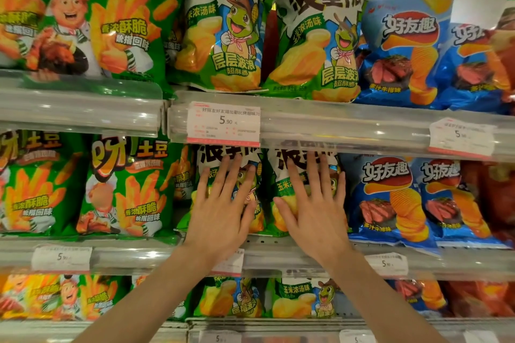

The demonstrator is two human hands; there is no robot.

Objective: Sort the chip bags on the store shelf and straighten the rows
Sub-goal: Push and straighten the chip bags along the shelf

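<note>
On the middle shelf, two green-and-white corn chip bags with a cartoon turtle stand side by side. My left hand (pixel 223 203) lies flat, fingers spread, against the left bag (pixel 211 156). My right hand (pixel 313 203) presses flat on the right bag (pixel 284 175) the same way. Neither hand grips anything. The same corn chip bags (pixel 225 36) stand on the upper shelf, the right one leaning left. Green fries bags (pixel 125 186) fill the left side and blue steak-flavour bags (pixel 387 198) the right.
Clear plastic shelf rails (pixel 334 125) with white price tags (pixel 224 122) run across each level. A lower shelf holds more bags (pixel 303 298) of the same kinds. Red bags (pixel 498 198) sit at the far right edge.
</note>
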